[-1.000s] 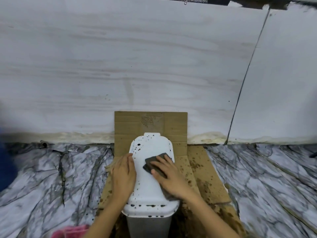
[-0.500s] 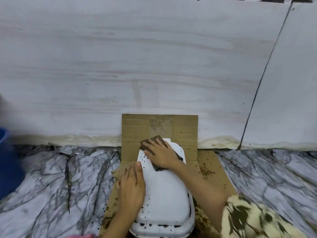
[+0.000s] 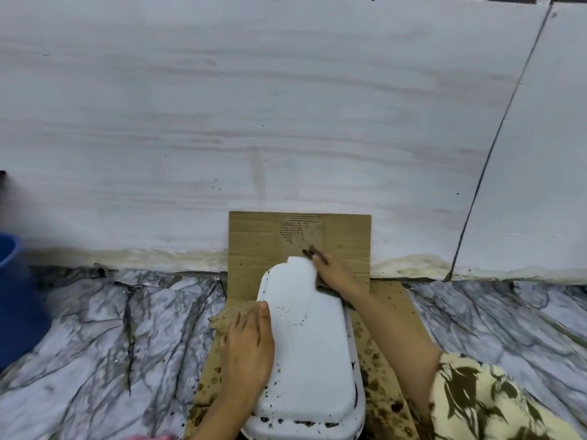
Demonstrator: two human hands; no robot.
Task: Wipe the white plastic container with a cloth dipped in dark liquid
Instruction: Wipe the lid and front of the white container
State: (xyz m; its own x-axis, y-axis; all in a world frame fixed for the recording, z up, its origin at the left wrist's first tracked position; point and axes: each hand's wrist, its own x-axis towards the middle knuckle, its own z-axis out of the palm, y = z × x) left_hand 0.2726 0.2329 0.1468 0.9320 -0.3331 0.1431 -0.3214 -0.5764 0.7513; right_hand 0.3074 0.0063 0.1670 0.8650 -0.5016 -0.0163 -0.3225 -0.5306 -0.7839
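Note:
The white plastic container (image 3: 309, 347) lies upside down on a sheet of cardboard, its broad bottom facing up with dark specks near the front rim. My left hand (image 3: 247, 347) rests flat on its left side, fingers straight. My right hand (image 3: 333, 271) presses a dark cloth (image 3: 317, 254) against the far right shoulder of the container. Most of the cloth is hidden under that hand; only a dark edge shows beyond the fingers and below the wrist.
Stained cardboard (image 3: 384, 312) lies under the container and leans up against the white wall (image 3: 286, 122). A blue bucket (image 3: 16, 300) stands at the far left. Marble-patterned floor (image 3: 111, 328) spreads on both sides. A pink scrap (image 3: 152, 437) shows at the bottom edge.
My right hand has swept the cloth from the middle of the container up to its far end, then off to the far right shoulder. The specks there are gone. My left hand stays put.

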